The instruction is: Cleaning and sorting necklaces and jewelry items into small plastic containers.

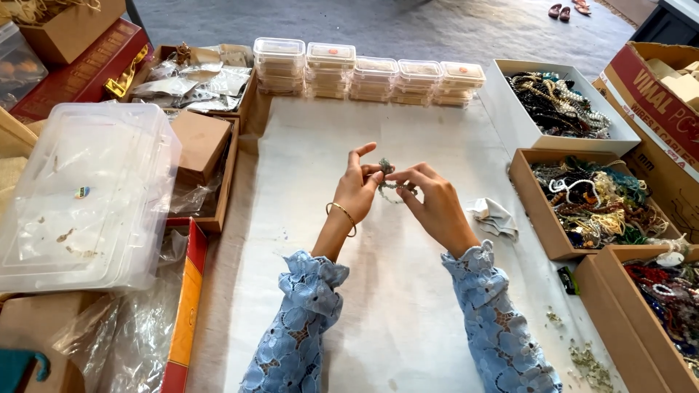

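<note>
The bead string (389, 182) is up off the table's (408, 306) middle, pinched between both hands, left hand (358, 191) and right hand (435, 204) each gripping an end, probably so it hangs free. Open boxes (593, 204) of jewellery line the right edge, lidded tubs (368, 73) the far edge.

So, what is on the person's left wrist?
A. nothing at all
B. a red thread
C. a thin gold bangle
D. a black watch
C: a thin gold bangle circles the wrist just below the left hand, while both this hand and the right hand hold a small beaded piece between them.
</note>
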